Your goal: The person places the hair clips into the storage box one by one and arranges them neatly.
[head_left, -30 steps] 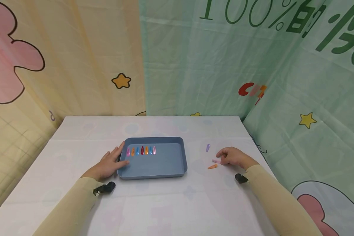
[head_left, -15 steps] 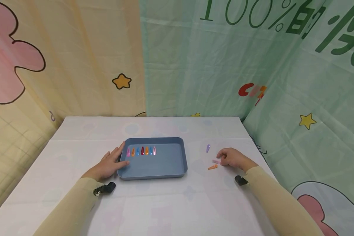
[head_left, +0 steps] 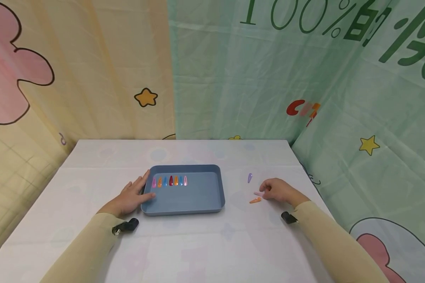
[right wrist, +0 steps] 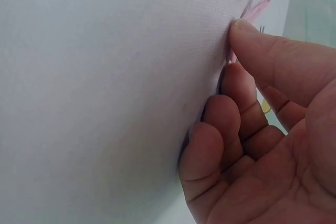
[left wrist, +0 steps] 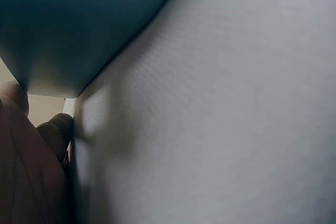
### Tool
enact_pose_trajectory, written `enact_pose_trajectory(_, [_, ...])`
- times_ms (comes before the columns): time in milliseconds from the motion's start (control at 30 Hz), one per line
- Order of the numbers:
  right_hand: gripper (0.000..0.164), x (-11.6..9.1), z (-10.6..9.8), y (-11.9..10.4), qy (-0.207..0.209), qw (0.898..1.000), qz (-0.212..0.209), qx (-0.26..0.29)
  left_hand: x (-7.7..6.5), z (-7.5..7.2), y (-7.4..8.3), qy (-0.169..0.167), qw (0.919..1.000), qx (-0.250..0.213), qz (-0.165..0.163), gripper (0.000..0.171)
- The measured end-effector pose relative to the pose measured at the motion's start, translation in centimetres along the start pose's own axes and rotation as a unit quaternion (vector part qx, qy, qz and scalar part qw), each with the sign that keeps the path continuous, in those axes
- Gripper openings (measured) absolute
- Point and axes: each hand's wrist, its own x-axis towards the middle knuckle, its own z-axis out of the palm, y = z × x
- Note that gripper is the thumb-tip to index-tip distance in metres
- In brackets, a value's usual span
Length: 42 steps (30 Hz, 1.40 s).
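A blue-grey tray stands on the table with a row of several snap hair clips in its upper left, among them a dark red hair clip. My left hand rests along the tray's left side, fingers extended, thumb over the rim. To the right of the tray, my right hand pinches a pink hair clip between thumb and fingers, low at the tablecloth. Its far end shows past the thumb; the rest is covered. Close by lie an orange hair clip and a purple hair clip.
A pale patterned cloth covers the table. Printed curtains hang behind it and along both sides. Black wrist mounts sit on both sleeves, one being the left mount.
My right hand has shifted slightly left, and the pink hair clip has moved a little with it. The left hand and the tray keep their places.
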Motion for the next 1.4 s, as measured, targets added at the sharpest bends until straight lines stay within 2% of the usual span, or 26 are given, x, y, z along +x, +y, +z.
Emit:
enact_pose_trajectory(333, [0.012, 0.3, 0.6, -0.4, 0.022, 0.999, -0.014, -0.026, 0.0, 0.2, -0.1, 0.004, 0.9999, 0.0, 0.012, 0.102])
enact_pose_trajectory(733, [0.004, 0.2, 0.5, -0.8, 0.018, 0.999, -0.008, -0.032, 0.1, 0.2, -0.3, 0.002, 1.0, -0.003, 0.007, 0.102])
enact_pose_trajectory(1033, [0.023, 0.6, 0.2, -1.5, 0.021, 0.999, -0.015, 0.034, 0.3, 0.1, -0.4, 0.0, 1.0, -0.002, 0.004, 0.102])
enact_pose_trajectory(1400, [0.024, 0.6, -0.3, -4.2, 0.032, 0.991, -0.045, 0.122, 0.2, 0.1, -0.4, 0.001, 1.0, -0.003, 0.004, 0.103])
